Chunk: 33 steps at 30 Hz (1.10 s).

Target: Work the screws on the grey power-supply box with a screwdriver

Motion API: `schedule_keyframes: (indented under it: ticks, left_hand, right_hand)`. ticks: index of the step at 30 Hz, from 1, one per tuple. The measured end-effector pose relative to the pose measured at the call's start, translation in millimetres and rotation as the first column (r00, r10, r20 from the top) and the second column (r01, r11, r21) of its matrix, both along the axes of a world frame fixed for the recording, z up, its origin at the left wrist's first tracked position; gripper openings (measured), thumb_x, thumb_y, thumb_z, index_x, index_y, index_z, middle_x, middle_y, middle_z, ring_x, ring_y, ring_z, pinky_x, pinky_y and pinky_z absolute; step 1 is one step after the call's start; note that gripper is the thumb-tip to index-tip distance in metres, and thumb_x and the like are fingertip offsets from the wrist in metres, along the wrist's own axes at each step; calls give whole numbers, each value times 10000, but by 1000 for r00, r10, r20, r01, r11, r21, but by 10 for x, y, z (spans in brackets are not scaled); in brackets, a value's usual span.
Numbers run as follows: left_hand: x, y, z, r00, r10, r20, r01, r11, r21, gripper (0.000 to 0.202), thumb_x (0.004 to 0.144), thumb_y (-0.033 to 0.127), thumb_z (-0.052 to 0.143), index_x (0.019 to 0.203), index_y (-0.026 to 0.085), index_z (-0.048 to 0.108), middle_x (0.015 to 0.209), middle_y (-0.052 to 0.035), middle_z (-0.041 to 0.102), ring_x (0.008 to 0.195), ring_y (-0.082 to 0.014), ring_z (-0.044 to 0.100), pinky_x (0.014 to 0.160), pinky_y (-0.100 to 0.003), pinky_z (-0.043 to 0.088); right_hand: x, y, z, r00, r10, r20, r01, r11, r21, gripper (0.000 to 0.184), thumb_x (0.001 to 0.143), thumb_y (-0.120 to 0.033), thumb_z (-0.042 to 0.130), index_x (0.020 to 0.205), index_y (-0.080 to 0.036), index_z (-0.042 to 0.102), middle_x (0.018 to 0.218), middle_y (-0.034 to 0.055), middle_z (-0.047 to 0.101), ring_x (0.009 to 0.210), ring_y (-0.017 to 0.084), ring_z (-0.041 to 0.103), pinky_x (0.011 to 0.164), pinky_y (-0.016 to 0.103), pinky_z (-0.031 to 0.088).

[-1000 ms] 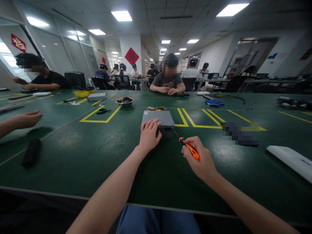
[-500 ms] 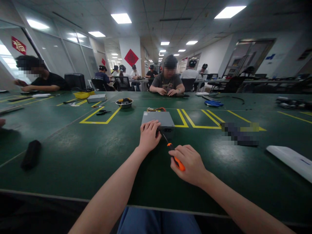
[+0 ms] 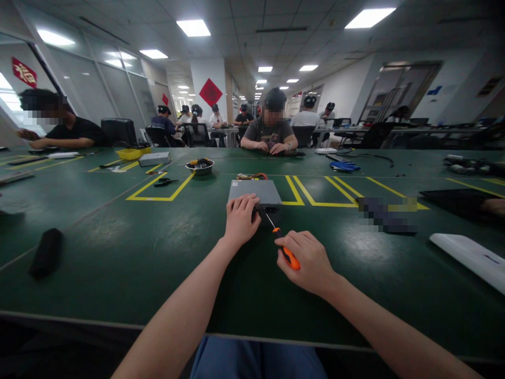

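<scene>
A grey metal computer power supply (image 3: pixel 258 189) lies on the green table, its socket side facing me and a bundle of coloured wires at its far side. My left hand (image 3: pixel 241 220) grips its near left part, fingers over the top and the thumb lower at the front. In my right hand (image 3: pixel 310 259) is a screwdriver (image 3: pixel 291 258) with an orange and black handle, wrapped by the fingers. Its thin shaft points up and left at the socket side; the tip appears just short of the casing, right of my left thumb.
A metal bowl (image 3: pixel 200 168) with tools stands beyond, left of the power supply. A black block (image 3: pixel 46 253) lies at left, a white device (image 3: pixel 469 258) at right. Blue gloves (image 3: pixel 344 166) lie farther back. Another person's hand (image 3: pixel 494 206) reaches in at right beside a dark flat object (image 3: pixel 453 199).
The screwdriver tip has drawn back slightly from the power supply. At the right edge, another person's hand and a dark flat object have come into view. My left hand keeps its place.
</scene>
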State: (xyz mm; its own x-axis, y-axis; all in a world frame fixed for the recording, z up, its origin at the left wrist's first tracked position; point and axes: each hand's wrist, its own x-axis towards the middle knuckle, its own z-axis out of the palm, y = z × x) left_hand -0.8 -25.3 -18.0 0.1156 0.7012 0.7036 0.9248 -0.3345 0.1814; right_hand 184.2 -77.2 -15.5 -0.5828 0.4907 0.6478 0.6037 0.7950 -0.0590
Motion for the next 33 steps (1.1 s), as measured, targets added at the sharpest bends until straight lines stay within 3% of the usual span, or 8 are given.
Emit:
schedule_keyframes:
  ticks: [5, 8, 13, 20, 23, 26, 29, 33]
  left_hand:
    - [5, -4, 3, 1000, 4, -3, -4, 1000, -1, 327, 798, 209, 472, 1121, 254, 497, 1247, -12, 536, 1192, -200, 413, 986, -389, 270]
    - [8, 0, -1, 1000, 9, -5, -9, 1000, -5, 331, 794, 210, 477, 1122, 254, 499, 1248, -14, 535, 1194, -202, 413, 990, -392, 268]
    - [9, 2, -5, 1000, 11, -10, -11, 1000, 0, 326, 794, 221, 479, 1119, 245, 497, 1248, -18, 534, 1198, -200, 409, 1007, -389, 251]
    - [17, -2, -8, 1000, 9, -7, -9, 1000, 14, 317, 798, 223, 479, 1114, 234, 495, 1262, -26, 523, 1206, -195, 403, 1017, -389, 241]
    - [29, 2, -12, 1000, 19, -1, -19, 1000, 13, 321, 796, 222, 482, 1117, 233, 495, 1265, -30, 521, 1203, -198, 407, 1015, -394, 245]
    - [39, 3, -11, 1000, 24, 0, -24, 1000, 10, 317, 801, 224, 477, 1117, 233, 497, 1256, -36, 529, 1198, -206, 413, 1010, -401, 251]
    - [45, 0, -9, 1000, 26, 7, -26, 1000, 15, 306, 806, 228, 473, 1112, 233, 500, 1252, -37, 531, 1196, -207, 414, 1011, -402, 249]
    - [49, -2, -6, 1000, 30, 9, -30, 1000, 10, 316, 805, 227, 475, 1120, 240, 498, 1253, -35, 530, 1196, -212, 414, 1009, -409, 250]
  right_hand:
    - [3, -30, 26, 1000, -15, 11, 15, 1000, -22, 131, 801, -189, 476, 884, -156, 573, 795, 49, 579, 723, 163, 524, 690, 309, 378]
    - [-11, -59, 40, 999, -34, 6, 34, 999, -26, 174, 832, -289, 493, 903, -158, 583, 799, 51, 589, 711, 163, 526, 668, 300, 374]
    - [-41, -61, 15, 994, -108, -11, 109, 991, 78, 204, 857, -257, 459, 997, -150, 562, 773, 41, 603, 646, 149, 530, 649, 291, 362]
    - [-54, -68, 15, 994, -107, 11, 105, 989, 105, 118, 796, -166, 481, 764, -179, 594, 718, 36, 516, 663, 153, 469, 643, 289, 340]
    - [-66, -72, 26, 996, -93, 6, 92, 990, 111, 151, 827, -281, 502, 775, -180, 602, 720, 40, 526, 666, 156, 475, 645, 289, 340]
    - [-80, -69, 11, 995, -92, -34, 96, 989, 110, 298, 832, -430, 502, 892, -150, 583, 724, 44, 569, 647, 160, 506, 641, 291, 355]
    - [-88, -69, -18, 988, -120, -95, 129, 987, 94, 239, 860, -344, 461, 924, -129, 542, 705, 36, 593, 595, 144, 517, 632, 282, 367]
    - [-88, -80, -31, 996, -92, -14, 93, 988, 122, 106, 820, -193, 457, 794, -170, 557, 682, 19, 555, 620, 143, 504, 673, 296, 365]
